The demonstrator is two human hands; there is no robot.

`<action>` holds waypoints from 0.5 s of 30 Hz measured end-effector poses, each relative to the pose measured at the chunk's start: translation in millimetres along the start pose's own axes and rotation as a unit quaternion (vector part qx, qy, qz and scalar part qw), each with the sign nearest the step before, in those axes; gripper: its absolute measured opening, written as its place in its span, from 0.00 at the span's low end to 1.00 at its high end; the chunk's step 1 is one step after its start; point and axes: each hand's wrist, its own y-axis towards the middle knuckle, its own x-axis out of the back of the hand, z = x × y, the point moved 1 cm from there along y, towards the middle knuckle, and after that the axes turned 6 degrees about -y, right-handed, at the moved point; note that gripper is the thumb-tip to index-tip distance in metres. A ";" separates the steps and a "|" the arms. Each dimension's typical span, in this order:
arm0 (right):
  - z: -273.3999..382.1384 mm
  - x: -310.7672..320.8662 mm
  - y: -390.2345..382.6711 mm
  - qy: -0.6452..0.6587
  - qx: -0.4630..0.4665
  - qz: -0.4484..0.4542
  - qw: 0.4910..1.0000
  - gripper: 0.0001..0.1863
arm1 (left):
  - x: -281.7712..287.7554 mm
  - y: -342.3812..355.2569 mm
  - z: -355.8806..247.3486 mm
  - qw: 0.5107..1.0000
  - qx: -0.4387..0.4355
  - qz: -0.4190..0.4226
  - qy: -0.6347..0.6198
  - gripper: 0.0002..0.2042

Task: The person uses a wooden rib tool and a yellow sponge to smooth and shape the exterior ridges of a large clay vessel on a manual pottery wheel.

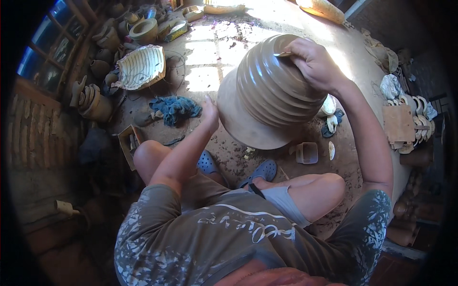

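Observation:
A large wet clay pot [276,86] with deep ridges around its wall stands on a round wheel disc [248,136] in front of me. At the pot's upper end, my right hand [312,62] is closed on a small thin flat scraper [282,54], which lies against the clay. My left hand [209,113] is beside the left rim of the disc, stretched out and holding nothing. Its fingertips are partly hidden, so whether they touch the disc I cannot tell.
A blue rag [175,110] and a ribbed curved piece [140,67] lie to the left. Clay pots [144,31] crowd the far left. A clear plastic tub [307,153] sits near my knee. Stacked clay pieces [400,125] stand at right.

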 end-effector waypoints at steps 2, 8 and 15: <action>-0.5 -1.1 -1.3 -0.003 0.007 -0.006 1.000 0.09 | -5.0 -19.2 16.8 0.999 -0.003 0.038 -0.017 0.41; -2.2 2.0 -6.6 -0.015 0.009 0.012 1.000 0.10 | -33.5 -113.3 91.6 0.982 0.155 0.106 0.025 0.46; -6.9 3.0 -16.6 0.007 0.025 -0.027 0.999 0.10 | 2.1 22.7 -1.2 0.998 0.043 0.035 -0.042 0.44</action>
